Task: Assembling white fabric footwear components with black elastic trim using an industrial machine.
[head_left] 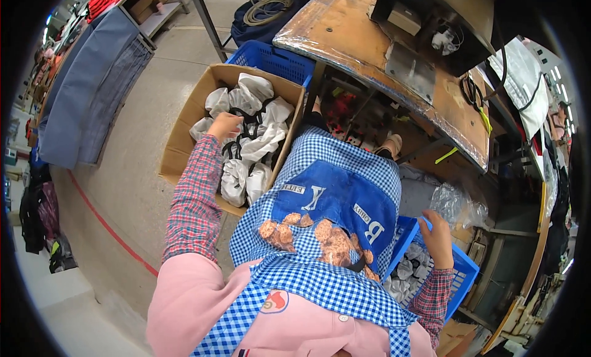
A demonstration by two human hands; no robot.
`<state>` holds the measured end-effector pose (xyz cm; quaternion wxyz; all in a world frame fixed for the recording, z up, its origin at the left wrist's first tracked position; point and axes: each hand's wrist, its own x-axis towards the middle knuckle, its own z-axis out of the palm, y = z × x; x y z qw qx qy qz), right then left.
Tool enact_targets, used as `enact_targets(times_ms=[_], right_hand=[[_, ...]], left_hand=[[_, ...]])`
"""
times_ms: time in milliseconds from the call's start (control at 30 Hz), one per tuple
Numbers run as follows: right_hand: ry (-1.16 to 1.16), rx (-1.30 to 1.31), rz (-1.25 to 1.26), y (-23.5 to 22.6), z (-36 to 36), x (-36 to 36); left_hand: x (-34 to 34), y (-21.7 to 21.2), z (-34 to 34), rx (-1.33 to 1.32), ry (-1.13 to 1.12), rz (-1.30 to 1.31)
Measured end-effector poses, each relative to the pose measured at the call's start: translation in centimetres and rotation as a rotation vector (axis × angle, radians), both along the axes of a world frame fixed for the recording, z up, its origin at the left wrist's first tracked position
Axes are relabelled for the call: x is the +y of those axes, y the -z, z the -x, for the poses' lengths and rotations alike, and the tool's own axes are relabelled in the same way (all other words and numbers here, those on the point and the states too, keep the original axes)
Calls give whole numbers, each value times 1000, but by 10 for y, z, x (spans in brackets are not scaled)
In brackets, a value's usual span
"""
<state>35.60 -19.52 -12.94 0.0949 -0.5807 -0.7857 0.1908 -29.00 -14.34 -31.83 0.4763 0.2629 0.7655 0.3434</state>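
Note:
My left hand (226,126) is over the open cardboard box (175,149) at my left, its fingers curled together. Whatever they may hold is hidden; white cloth bundles (253,93) with black straps lie right beneath and beside them. On my right side, my right hand (436,239) hovers above the edge of a blue plastic crate (463,271). Its fingers are bent but apart, with nothing seen between them. Inside that crate are several small greyish-white bundles (409,269), partly covered by my apron and forearm.
A wooden-topped workbench (348,24) with plastic film along its edge stands ahead, bearing a dark machine (440,24). Another blue crate (271,60) sits behind the box. My checked apron (332,149) covers my lap. Clear plastic bags (455,203) lie beyond my right hand.

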Motion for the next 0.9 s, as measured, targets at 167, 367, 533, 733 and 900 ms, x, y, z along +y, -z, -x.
enact_targets(times_ms=[167,367,533,733,900], right_hand=[[-6,-5,37,-19,28,12],[-24,-23,-44,-11,28,4],[-115,154,-19,-4,67,8],[-204,427,44,-12,137,24],[-48,939,341,-7,206,42]], left_hand=[[37,37,-26,-52,-378,-10],[63,35,-53,229,-462,-351],[64,25,-58,473,-287,-272],[38,-57,-94,129,-372,-545],[-2,-156,-191,-151,-173,-861]])
